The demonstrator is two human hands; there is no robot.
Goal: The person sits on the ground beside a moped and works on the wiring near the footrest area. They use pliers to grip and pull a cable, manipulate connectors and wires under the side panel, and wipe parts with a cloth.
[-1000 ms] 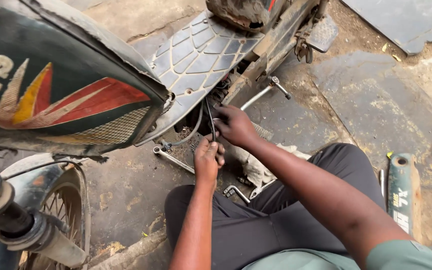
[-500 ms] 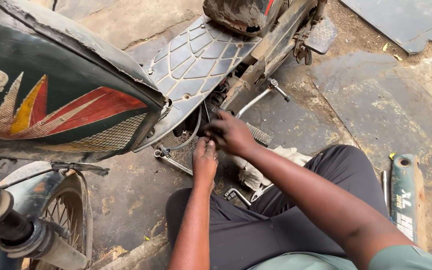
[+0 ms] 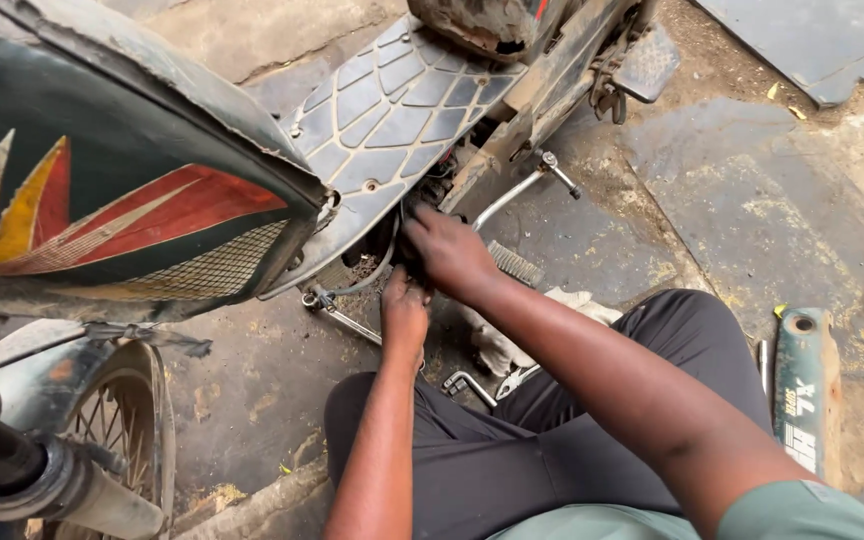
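Tipped over on cracked concrete floor point(image 3: 752, 220): motorcycle point(image 3: 152, 180), grey patterned footboard point(image 3: 402, 100) uppermost. Beneath footboard, engine underside point(image 3: 402, 250), reached by both. Right hand point(image 3: 449, 252) curled, fingers hidden, grip impossible to tell. Left hand point(image 3: 404, 312) just below, likewise unclear. Nearby: green tool point(image 3: 802, 395), spanner point(image 3: 342, 318).

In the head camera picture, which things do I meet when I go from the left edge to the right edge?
Spoked wheel → red and yellow side panel → left hand → right hand → kick lever → green canister lying on the ground.
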